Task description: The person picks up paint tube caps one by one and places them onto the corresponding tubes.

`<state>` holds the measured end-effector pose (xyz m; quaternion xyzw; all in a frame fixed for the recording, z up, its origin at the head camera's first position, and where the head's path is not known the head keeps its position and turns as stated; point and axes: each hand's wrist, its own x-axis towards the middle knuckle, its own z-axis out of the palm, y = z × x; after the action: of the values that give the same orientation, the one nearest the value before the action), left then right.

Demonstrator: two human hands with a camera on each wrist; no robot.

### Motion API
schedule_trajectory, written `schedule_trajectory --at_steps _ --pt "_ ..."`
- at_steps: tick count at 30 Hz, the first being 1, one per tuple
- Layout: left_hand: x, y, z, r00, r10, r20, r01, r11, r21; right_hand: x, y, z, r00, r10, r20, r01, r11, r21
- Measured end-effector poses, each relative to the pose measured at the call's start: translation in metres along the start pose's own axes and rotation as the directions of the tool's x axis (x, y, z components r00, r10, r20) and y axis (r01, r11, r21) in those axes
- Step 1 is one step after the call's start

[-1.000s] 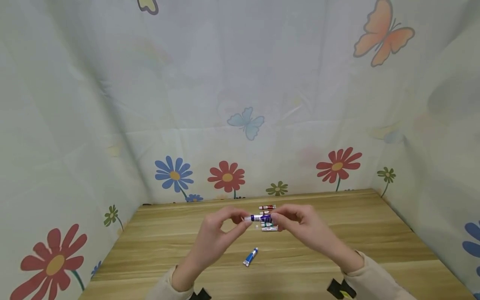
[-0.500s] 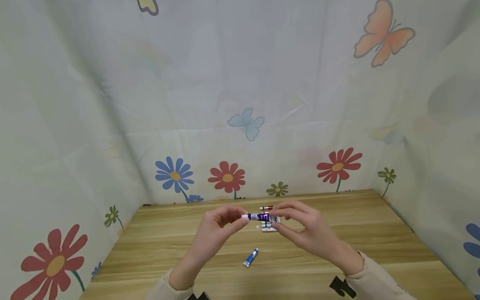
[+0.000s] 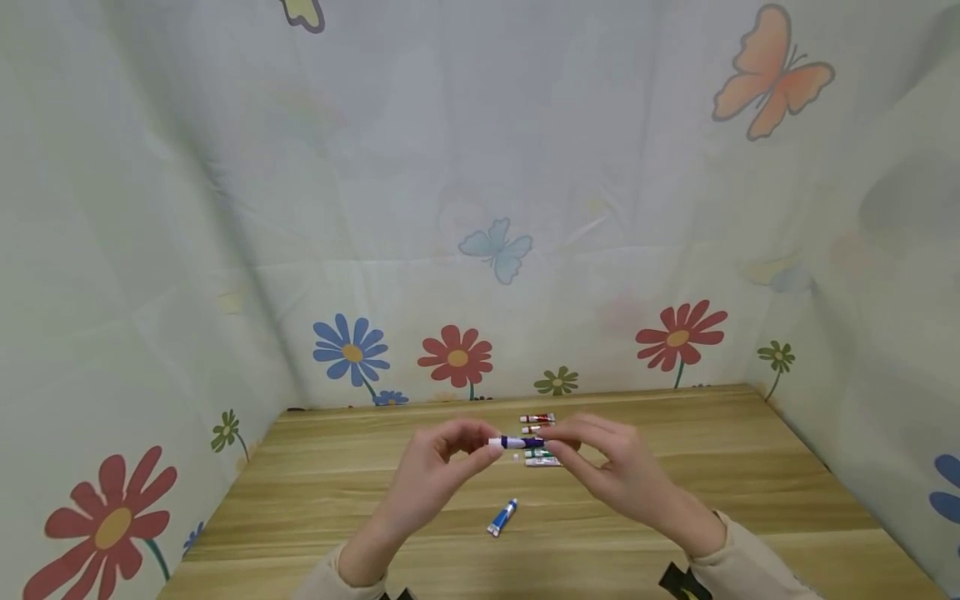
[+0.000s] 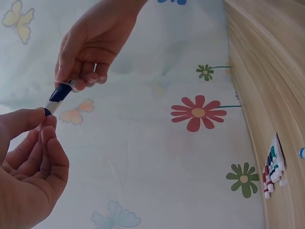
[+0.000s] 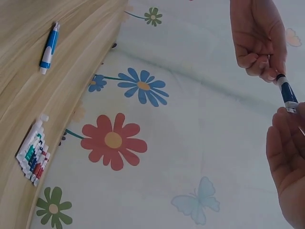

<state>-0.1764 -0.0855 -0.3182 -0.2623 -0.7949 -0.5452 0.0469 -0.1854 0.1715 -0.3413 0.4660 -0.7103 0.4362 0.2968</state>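
Both my hands hold one small purple paint tube level above the table. With thumb and fingertips, my left hand pinches the tube's white cap end. My right hand pinches the flat tail end between thumb and forefinger. In the left wrist view, the dark tube slants between the two hands, its cap hidden by my left fingers. The right wrist view has the same tube at the far right, its tail by my right fingertips.
Behind the hands, several paint tubes lie in a row on the wooden table. A blue paint tube lies closer to me. A small white piece sits beside the row. Flower-printed cloth walls the table's back and sides.
The right fingers spread at the tube's tail half a second ago and are now closer together. The tube has turned, showing a narrower side. Left hand keeps its pinch on the cap end.
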Motion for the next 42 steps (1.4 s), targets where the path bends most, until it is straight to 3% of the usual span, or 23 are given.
schedule_trajectory --at_steps 6,10,13,19,25,32,37,42 --pt "-0.003 0.000 0.003 0.994 0.108 -0.010 -0.106 0.990 0.091 -0.003 -0.005 0.000 0.987 0.156 0.033 -0.158 0.984 0.080" --pt "-0.004 -0.001 0.004 0.972 0.235 -0.023 -0.228 0.958 0.174 -0.005 -0.007 0.001 0.952 0.299 0.067 -0.306 0.938 0.163" --pt "-0.004 0.000 0.005 0.957 0.288 -0.031 -0.276 0.939 0.203 -0.006 -0.007 0.001 0.944 0.324 0.059 -0.329 0.932 0.154" --pt "-0.003 0.001 0.006 0.965 0.257 -0.052 -0.246 0.955 0.167 -0.007 -0.003 0.006 0.997 0.077 -0.011 -0.077 0.997 0.003" --pt "-0.004 0.000 0.006 0.986 0.153 -0.058 -0.149 0.986 0.081 -0.008 0.001 0.010 0.990 -0.135 -0.035 0.132 0.987 -0.089" --pt "-0.002 0.000 0.006 0.997 0.062 -0.040 -0.061 0.997 0.038 -0.004 0.003 0.006 0.968 -0.245 -0.058 0.232 0.957 -0.175" --pt "-0.002 0.000 0.006 0.998 0.051 -0.022 -0.050 0.998 0.028 -0.003 0.002 0.006 0.952 -0.300 -0.059 0.285 0.941 -0.184" --pt "-0.005 -0.002 0.006 0.999 0.053 0.000 -0.053 0.998 0.033 -0.005 0.002 0.006 0.957 -0.286 -0.055 0.275 0.949 -0.152"
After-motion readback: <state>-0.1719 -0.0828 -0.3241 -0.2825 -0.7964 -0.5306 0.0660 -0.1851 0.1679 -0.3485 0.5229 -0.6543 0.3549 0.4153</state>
